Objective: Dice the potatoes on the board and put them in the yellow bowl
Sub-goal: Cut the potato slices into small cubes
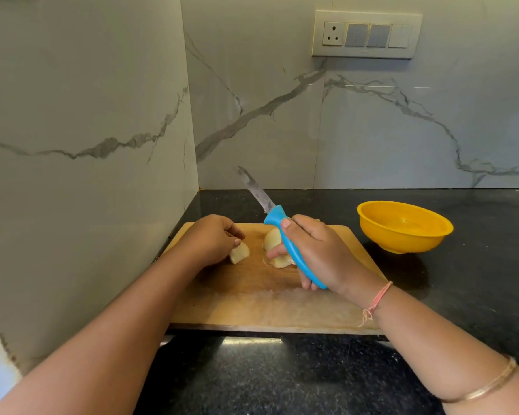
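Blue-handled knife gripped in right hand; left hand pinches potato piece.

Black speckled counter, wooden board lying flat, yellow bowl near its right

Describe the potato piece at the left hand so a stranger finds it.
Start at the wooden board on the black counter. Towards its far left lies a pale potato wedge at the left hand's fingertips, apart from the pieces under the right hand.
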Demonstrator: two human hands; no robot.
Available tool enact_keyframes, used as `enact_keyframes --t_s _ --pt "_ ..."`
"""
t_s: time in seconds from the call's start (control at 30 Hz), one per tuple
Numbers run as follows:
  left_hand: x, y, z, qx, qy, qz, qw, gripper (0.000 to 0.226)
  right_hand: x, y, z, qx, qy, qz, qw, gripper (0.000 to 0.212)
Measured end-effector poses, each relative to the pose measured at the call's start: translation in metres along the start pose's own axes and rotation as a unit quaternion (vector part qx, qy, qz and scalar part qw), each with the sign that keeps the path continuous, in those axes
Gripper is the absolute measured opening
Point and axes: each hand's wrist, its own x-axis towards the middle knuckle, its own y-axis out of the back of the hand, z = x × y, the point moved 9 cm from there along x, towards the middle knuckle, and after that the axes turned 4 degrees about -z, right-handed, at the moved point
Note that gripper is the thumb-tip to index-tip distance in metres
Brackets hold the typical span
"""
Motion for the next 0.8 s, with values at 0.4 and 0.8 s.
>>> enact_keyframes --t_s 0.4,0.8 --pt "-0.012 -0.011 -0.010 0.163 -0.030 -0.101 0.981 0.056 -0.010 -0.007 0.000 -0.075 -0.021 -0.017 0.997 0.025" --pt "-0.034 -0.013 -0.019 0.215 -0.052 -0.113 0.969 0.048 -0.023 -0.024 -0.007 -0.114 0.016 -0.086 0.990 0.027"
